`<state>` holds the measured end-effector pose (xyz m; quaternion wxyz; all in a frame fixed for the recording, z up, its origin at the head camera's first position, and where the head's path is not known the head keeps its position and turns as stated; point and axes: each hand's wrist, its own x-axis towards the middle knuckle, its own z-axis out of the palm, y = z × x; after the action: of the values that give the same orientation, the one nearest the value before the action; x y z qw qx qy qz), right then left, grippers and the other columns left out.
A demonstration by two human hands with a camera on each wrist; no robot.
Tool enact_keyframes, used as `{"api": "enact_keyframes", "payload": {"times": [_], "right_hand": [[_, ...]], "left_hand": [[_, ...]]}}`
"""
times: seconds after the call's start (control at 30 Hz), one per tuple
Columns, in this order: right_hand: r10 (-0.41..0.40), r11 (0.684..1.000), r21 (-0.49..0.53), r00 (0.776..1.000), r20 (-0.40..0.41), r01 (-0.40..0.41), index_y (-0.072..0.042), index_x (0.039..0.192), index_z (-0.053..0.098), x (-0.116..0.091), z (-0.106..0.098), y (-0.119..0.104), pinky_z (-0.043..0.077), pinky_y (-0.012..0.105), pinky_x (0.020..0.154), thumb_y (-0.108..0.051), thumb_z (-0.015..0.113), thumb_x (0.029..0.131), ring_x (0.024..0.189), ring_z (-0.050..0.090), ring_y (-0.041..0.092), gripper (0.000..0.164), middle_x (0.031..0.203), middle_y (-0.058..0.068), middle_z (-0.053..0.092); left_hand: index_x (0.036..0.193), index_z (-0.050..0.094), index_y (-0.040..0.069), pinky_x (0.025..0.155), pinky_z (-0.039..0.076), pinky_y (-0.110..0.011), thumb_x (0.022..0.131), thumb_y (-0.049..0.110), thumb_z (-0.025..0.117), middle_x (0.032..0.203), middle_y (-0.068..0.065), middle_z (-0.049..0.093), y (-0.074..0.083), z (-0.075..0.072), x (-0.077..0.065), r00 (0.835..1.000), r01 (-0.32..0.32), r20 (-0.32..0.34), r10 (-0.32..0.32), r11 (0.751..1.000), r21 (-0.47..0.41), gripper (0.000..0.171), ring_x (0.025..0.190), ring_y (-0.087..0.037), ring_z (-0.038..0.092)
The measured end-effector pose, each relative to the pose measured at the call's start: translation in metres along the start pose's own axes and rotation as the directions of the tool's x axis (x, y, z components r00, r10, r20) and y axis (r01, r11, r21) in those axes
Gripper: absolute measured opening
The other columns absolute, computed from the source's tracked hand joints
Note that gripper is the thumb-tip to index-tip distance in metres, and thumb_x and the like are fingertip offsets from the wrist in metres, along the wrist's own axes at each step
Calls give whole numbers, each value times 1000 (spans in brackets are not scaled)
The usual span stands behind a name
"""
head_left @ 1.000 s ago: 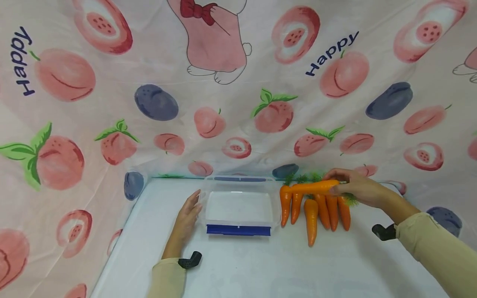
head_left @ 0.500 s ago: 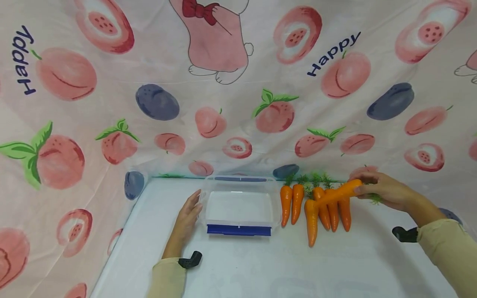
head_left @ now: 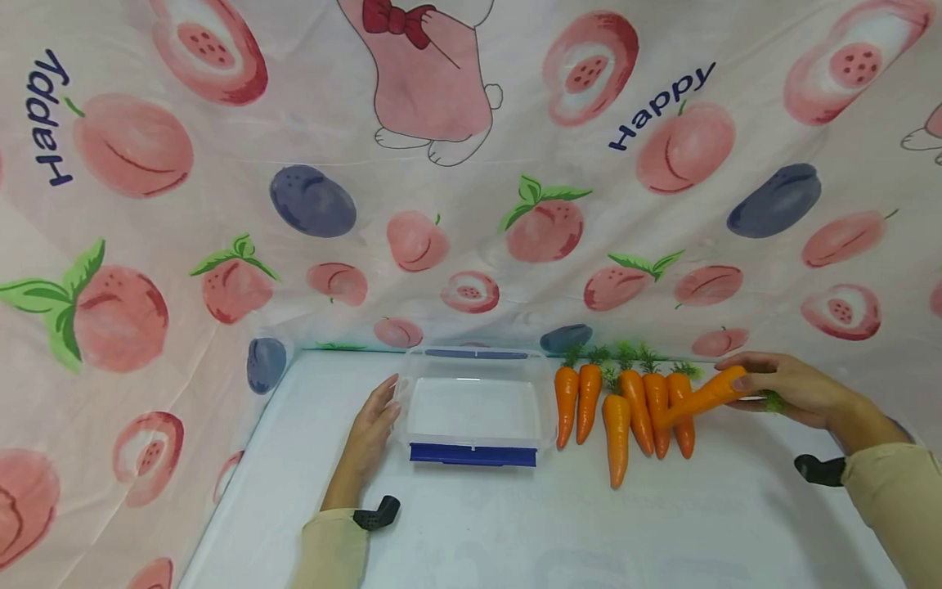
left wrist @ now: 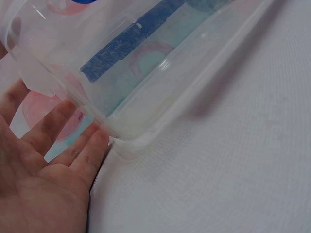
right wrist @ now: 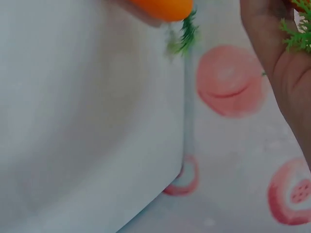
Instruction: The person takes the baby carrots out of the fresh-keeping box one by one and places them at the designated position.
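On the table, left hand (head_left: 374, 425) rests flat against the empty clear box (head_left: 473, 408); right hand (head_left: 791, 389) grips a carrot (head_left: 699, 398).

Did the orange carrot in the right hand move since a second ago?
Yes. The orange carrot held by the right hand has moved rightward, away from the clear plastic box, and now sits past the right end of the row of carrots.

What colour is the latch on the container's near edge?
Dark blue latch on the clear container; head view shows it best.

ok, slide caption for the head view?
Right hand holds a carrot over the carrot row; left hand touches the clear box.
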<state>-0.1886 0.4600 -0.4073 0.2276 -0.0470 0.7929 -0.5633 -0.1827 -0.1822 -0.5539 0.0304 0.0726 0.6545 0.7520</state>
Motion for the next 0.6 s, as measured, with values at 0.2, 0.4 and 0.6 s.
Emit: {"api": "enact_keyframes", "payload": {"times": [0.2,0.4,0.6], "right_hand": [[70,998,0,995,-74,-70,-25,123,56,-2,-8,16,62,34,88,-8,56,104,100,69,15,25,111,-7,65],[84,994,-55,989,-122,-91,-3,122,51,-3,-13,29,62,32,86,-13,57,105,96,69,20,20,106,-2,67],[137,982,-112,980,-142,-154,-1,121,61,-3,-17,35,61,32,83,-20,62,103,93,66,25,27,105,0,67]], "left_hand": [[161,28,9,122,25,-59,107,13,48,166,-21,26,0,0,-1,1000,-2,3,2,1000,-13,57,151,-37,29],[161,27,9,123,24,-59,107,14,48,167,-19,26,-1,-1,1,1000,-1,1,1,1000,-4,58,153,-37,27],[160,30,13,123,25,-56,107,15,48,167,-17,28,-2,-1,1,1000,6,0,-6,1000,-3,56,153,-35,28]]}}
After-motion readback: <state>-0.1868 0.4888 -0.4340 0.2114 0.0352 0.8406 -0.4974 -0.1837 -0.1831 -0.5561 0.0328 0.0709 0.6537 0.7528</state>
